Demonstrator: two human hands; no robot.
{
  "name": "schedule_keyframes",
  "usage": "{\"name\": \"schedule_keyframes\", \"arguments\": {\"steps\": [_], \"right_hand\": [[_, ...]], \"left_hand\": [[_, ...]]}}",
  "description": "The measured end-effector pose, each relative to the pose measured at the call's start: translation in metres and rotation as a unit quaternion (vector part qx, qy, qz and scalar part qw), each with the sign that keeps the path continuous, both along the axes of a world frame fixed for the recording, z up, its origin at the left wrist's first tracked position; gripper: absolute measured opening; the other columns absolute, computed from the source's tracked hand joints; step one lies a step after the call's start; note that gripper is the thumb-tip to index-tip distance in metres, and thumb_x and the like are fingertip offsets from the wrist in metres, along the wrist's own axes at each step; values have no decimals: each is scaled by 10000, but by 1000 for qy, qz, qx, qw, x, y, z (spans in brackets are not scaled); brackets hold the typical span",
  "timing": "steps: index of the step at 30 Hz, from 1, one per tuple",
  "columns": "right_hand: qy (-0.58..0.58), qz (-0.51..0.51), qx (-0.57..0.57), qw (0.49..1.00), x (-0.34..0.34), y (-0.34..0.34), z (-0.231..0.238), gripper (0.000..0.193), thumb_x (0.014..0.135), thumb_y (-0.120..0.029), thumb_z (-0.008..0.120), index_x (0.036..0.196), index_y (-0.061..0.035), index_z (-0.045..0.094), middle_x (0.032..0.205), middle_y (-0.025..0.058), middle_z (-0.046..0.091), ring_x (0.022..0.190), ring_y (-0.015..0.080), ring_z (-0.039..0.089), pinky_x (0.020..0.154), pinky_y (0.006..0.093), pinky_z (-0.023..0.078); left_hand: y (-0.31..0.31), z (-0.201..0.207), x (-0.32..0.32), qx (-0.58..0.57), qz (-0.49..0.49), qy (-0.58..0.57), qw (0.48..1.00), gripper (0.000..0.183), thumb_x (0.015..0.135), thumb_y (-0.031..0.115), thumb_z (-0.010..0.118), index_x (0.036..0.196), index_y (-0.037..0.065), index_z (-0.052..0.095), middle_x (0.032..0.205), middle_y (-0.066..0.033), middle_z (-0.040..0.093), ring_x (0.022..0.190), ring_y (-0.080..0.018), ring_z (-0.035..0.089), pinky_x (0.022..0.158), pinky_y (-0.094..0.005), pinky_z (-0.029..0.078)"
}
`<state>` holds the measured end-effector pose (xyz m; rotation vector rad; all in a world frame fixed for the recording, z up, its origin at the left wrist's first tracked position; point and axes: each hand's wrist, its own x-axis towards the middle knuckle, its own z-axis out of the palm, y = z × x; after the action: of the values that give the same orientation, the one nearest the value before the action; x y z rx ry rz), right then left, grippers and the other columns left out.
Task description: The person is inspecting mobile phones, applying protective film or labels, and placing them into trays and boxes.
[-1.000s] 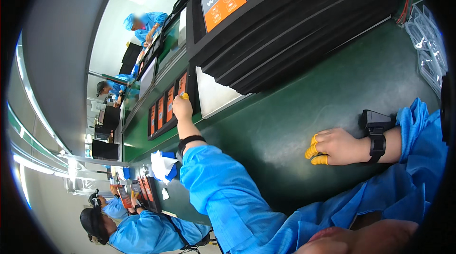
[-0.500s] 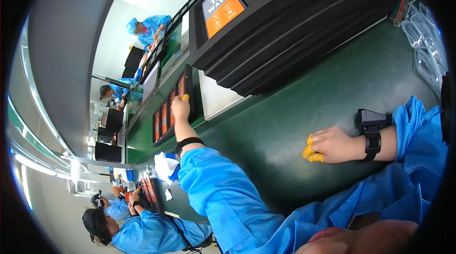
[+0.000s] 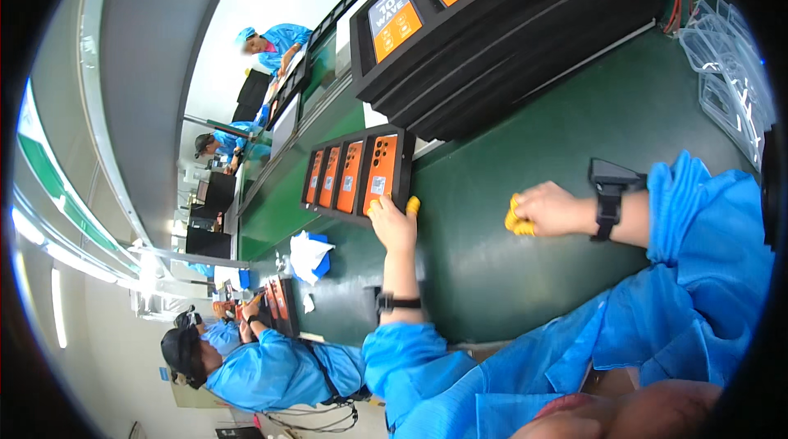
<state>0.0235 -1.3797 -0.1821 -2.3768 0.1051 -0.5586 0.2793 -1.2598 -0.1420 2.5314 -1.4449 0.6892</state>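
Note:
My left hand, yellow covers on its fingertips, grips the near end of a black foam tray. Several orange phones, one of them the near phone, lie in the tray's slots with their camera sides up. My right hand hovers over the green tabletop with its yellow-covered fingers curled in; I see nothing in them. Each wrist wears a black strap; a dark box-shaped device sits on the right one.
A tall stack of black foam trays holds grey-and-orange printed packs on top. Clear plastic pieces pile up at the right. A blue-and-white bundle lies left of my left arm. Co-workers in blue, one close by, work along the bench.
My left hand has drawn the tray of phones nearer and to the right, and its phones now show more fully. My right hand has shifted slightly left and up, still curled.

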Motion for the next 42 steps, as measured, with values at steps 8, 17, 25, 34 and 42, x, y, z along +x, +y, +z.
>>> {"name": "schedule_keyframes", "arguments": {"steps": [8,17,25,34,42], "right_hand": [[-158,-128,84,975,-2,10,2,161,694,-211,608,786,-79,592,757,63,545,668,217,549,587,322,447],[-25,-80,239,967,-120,45,33,229,713,-239,611,794,-29,567,774,120,562,698,259,558,624,324,451],[-144,-368,-115,912,-278,20,74,243,642,-161,626,847,-71,533,806,88,514,747,249,511,635,344,439],[60,-611,-153,775,-353,-58,12,134,688,-75,548,820,-53,546,806,122,509,777,279,517,656,352,429],[-75,-380,-172,906,-344,-27,80,161,646,-12,535,802,-48,542,770,130,528,722,308,522,624,376,431]], "left_hand": [[79,25,-54,-89,-99,91,987,350,591,146,705,810,-4,477,776,-148,502,742,-330,487,651,-379,405],[118,15,-245,-66,-63,242,966,320,590,180,695,789,12,509,749,-142,518,706,-323,506,611,-385,413],[88,6,-324,80,-14,252,964,446,631,291,667,905,-23,510,814,-185,561,769,-354,543,663,-415,430],[-8,-4,-324,-9,-56,293,954,305,700,203,592,894,-15,504,826,-173,558,805,-338,524,700,-399,414],[10,-17,-261,-38,-40,125,991,517,736,328,576,998,-89,418,871,-240,491,811,-389,458,724,-437,364]]}}
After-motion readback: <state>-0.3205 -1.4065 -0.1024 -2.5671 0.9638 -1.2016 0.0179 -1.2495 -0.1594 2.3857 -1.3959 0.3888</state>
